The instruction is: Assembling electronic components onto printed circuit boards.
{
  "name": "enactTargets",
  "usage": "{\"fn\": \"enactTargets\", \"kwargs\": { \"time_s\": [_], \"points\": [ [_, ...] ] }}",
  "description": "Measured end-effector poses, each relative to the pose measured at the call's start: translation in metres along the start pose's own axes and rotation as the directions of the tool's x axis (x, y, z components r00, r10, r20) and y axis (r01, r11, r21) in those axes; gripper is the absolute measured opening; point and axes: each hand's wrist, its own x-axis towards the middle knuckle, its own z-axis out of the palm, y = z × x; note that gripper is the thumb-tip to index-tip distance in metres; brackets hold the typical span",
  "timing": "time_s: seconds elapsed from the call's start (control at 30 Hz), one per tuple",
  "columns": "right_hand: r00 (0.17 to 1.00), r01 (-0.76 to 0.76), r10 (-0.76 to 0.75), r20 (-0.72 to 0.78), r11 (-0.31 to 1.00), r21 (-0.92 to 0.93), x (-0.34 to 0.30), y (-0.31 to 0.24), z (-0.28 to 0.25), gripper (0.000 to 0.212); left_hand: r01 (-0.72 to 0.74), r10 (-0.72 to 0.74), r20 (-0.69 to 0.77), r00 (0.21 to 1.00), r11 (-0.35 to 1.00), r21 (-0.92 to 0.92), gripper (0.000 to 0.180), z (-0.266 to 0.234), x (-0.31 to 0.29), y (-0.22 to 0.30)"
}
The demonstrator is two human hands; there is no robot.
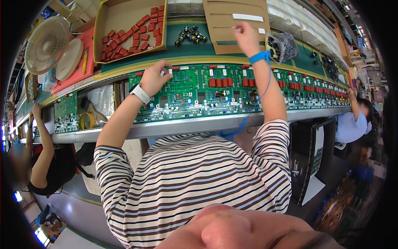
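Observation:
A long row of green circuit boards [182, 87] runs across in front of me, fitted with red block capacitors [221, 82], white parts and smaller components. Over the far left part of a board, my left hand [155, 79] is closed, thumb and fingers pinched around a small white block-shaped component [170, 71]. My right hand [248, 39] is raised beyond the boards, over a brown cardboard sheet [219, 31] with white strips of parts [247, 17]. Its fingertips are pinched together; what they hold is too small to name. A blue wrist strap [260, 57] with a cord circles that wrist.
A cardboard box [99, 37] of red capacitors stands at the back left, near a fan [47, 45]. Black-and-yellow parts [190, 36] lie beside it. A plastic bag [284, 46] of parts sits right. Co-workers' arms reach in at left [43, 137] and right [355, 106].

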Motion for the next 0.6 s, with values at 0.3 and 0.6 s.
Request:
{"fn": "enactTargets", "kwargs": {
  "time_s": [0.3, 0.6],
  "points": [
    [0.79, -0.451, 0.026, 0.612, 0.702, 0.552, -0.088, -0.107, 0.017, 0.021, -0.126, 0.13, -0.016, 0.991, 0.983, 0.133, 0.022, 0.013, 0.001, -0.005],
    [0.725, -0.469, -0.025, 0.688, 0.714, 0.52, -0.101, -0.107, 0.033, 0.023, -0.215, 0.223, -0.031, 0.974, 0.962, 0.17, 0.025, 0.016, 0.003, -0.009]
  ]
}}
